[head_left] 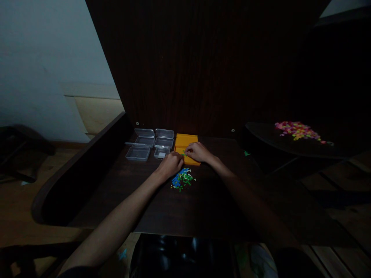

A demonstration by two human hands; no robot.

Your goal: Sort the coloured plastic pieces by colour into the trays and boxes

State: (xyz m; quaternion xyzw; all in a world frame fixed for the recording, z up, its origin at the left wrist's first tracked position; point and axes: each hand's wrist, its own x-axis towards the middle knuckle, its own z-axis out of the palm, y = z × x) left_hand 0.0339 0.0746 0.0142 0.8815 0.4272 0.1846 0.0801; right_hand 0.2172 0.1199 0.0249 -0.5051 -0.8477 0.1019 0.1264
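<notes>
My left hand (171, 164) and my right hand (197, 151) meet over the near edge of an orange tray (185, 139) on a dark wooden table (162, 208). Both hands have their fingers curled and pinched together around a tiny green piece (182, 153) between them. Which hand holds the piece is too small to tell. A heap of small blue, green and white pieces (182, 180) lies on the table just below my hands.
Several clear plastic boxes with open lids (150, 143) stand left of the tray. A second dark table at the right carries a pile of pink and yellow pieces (298, 130). A curved wooden rail (78, 162) borders the table's left side.
</notes>
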